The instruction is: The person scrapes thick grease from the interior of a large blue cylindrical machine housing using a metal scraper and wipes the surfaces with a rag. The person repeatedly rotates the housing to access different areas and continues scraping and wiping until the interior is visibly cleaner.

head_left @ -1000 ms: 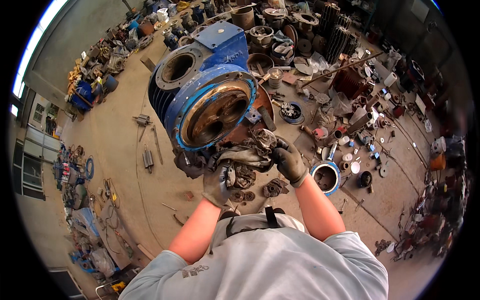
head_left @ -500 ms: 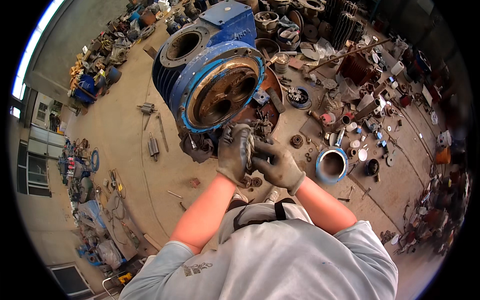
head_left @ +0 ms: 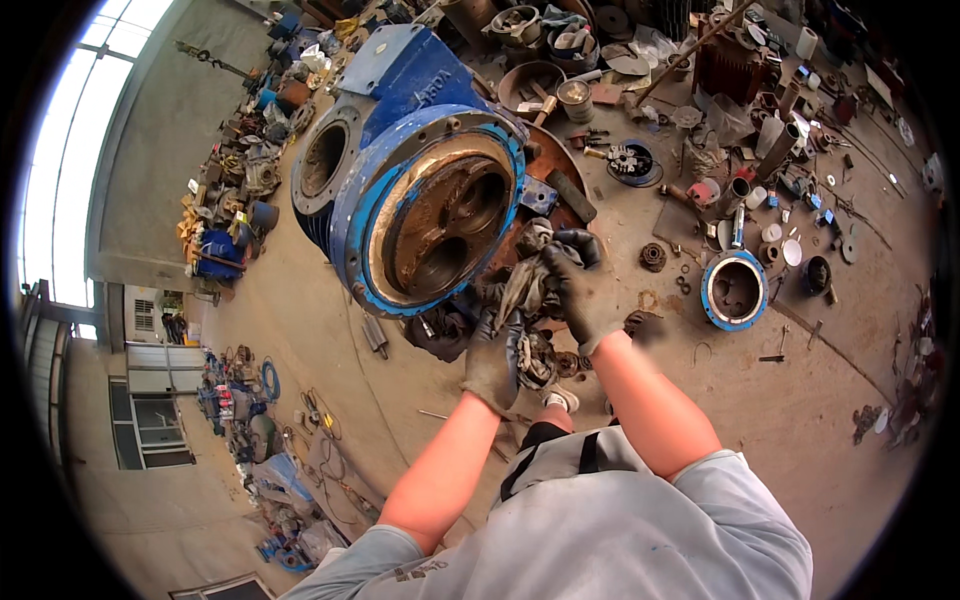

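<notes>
A crumpled grey-brown rag is stretched between my two gloved hands. My left hand closes on its lower left part, and my right hand grips its upper right end with bent fingers. Just beyond them and to the left stands a big blue cast machine housing. Its round face is ringed with flaking blue paint, and inside are a brownish, grimy recess and large bores. A dark cloth bundle lies below the housing, beside my left hand. Greasy gear-like parts sit under my hands, partly hidden.
A blue-rimmed round cover lies on the floor at right, near a toothed ring. A small blue block and a dark bar rest on a rusty round tray. Scattered parts crowd the far right; heaps line the left wall.
My hands have moved apart from a close bunch, and the rag is now spread between them. My right hand has risen toward the tray. The whole view has shifted and turned.
</notes>
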A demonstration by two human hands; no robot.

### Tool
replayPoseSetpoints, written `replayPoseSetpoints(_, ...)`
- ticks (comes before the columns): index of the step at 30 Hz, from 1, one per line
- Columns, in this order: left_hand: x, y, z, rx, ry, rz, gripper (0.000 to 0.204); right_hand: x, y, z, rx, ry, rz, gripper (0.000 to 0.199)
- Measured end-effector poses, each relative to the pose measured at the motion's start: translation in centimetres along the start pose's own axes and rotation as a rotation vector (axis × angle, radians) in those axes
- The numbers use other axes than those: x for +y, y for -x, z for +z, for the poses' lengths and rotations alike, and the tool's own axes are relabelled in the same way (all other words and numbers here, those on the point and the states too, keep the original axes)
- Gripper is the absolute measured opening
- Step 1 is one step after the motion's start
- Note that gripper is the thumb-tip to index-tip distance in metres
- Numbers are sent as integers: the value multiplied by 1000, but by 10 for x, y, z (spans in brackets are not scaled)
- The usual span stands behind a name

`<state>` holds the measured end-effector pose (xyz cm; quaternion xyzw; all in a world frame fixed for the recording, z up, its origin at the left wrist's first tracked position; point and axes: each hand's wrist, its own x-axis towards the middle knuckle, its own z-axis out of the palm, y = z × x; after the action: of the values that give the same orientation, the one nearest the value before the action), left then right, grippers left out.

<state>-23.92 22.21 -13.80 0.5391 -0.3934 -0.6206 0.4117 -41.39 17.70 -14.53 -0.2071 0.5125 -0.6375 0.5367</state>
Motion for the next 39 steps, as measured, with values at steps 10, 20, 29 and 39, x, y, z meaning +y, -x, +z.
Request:
replayPoseSetpoints(10, 23, -52, -40, -184, -1214, 459, 41, 27, -70, 85, -136, 603, -601, 45)
replayPoseSetpoints(20, 12, -70, -57, -206, -280, 290, 48, -30, -79, 99, -431, 1342, -509, 37)
replayPoseSetpoints(29, 25, -38, -58, -183, -388, 248, 49, -25, -95, 51, -755, 729, 8, 57)
replayPoseSetpoints(39, 11, -5, -19, 16, -316, 1, 50, 28, -34, -16, -283, -19, 236, 59)
